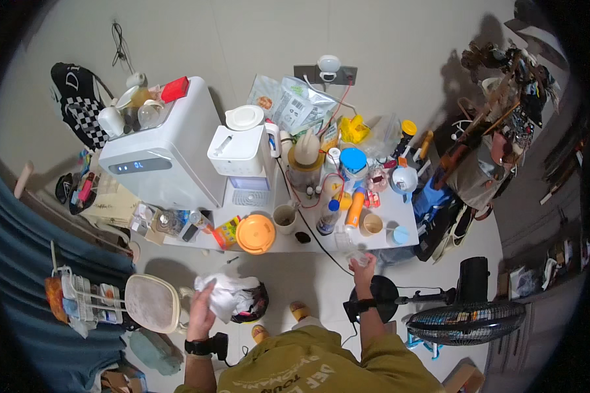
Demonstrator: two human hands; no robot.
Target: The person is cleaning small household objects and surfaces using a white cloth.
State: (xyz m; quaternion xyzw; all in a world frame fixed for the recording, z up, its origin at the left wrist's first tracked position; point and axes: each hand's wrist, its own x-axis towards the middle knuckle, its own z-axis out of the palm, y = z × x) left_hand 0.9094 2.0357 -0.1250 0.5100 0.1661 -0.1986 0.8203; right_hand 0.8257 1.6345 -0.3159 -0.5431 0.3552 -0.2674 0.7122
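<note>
My left hand [201, 314] grips a bunched white bag or cloth [222, 298], soft and crumpled; the picture does not settle which. Just beside and below it stands a dark round waste bin [262, 302] with white and pink contents, partly hidden by the white bundle. My right hand [364, 273] is closed around a small transparent plastic container [357, 257] at the front edge of the white table [295, 245]. Another transparent plastic piece [344, 239] lies on the tabletop close by. A paper cup [371, 224] and a light-blue lidded cup [400, 235] stand behind my right hand.
On the table are a white water dispenser [142, 169], a bottle with a blue cap [328, 218], an orange lidded bowl [255, 234] and a mug [285, 219]. A black cable [324, 244] hangs over the edge. Nearby stand a floor fan [464, 322] and a padded chair [152, 303].
</note>
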